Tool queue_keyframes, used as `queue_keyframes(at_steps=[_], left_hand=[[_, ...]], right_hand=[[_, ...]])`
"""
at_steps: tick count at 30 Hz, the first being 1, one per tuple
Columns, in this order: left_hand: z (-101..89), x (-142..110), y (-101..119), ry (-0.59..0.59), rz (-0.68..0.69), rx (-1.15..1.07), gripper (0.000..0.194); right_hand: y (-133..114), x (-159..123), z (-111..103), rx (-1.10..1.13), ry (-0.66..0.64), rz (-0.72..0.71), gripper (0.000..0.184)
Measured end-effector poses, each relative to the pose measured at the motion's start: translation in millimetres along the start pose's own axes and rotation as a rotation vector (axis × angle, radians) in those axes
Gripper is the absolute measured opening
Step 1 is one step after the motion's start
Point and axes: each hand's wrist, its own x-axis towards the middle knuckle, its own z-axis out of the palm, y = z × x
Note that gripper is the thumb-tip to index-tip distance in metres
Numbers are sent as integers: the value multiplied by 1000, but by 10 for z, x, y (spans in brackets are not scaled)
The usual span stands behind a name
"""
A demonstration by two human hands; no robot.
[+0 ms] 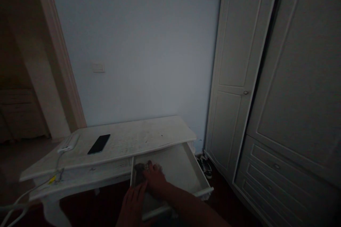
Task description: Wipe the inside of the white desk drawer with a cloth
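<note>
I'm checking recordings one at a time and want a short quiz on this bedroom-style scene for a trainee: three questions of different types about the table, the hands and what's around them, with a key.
1. Multiple choice: where does the phone lie?
a) on a chair
b) on the table
c) on a shelf
2. True or false: shoes can be seen between the table and the wardrobe.
3. Fill in the blank: the fingers of the right hand are inside the open ____.

Key: 1 b; 2 true; 3 drawer
</note>
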Motion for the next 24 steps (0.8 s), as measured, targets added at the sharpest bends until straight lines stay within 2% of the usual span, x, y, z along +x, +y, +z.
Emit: queue_keyframes(at_steps=[2,5,10,15,19,24], left_hand=[[-19,-16,-31,-58,46,-26,85],[-71,-20,-45,-174,34,-72,69],[-143,35,39,-381,-140,-127,77],[-218,108,108,-438,-205,-150,77],[-290,163,140,-477,-211,-162,84],[-344,198,185,-502,-198,-149,85]], right_hand=[[-6,126,-102,-20,51,113,57],[190,197,-390,-54,73,238,46],[741,-18,-800,-106,88,426,48],[1042,-375,-963,-117,82,617,60],[990,-641,-916,-69,28,560,71],[657,-773,-641,28,-121,310,85]])
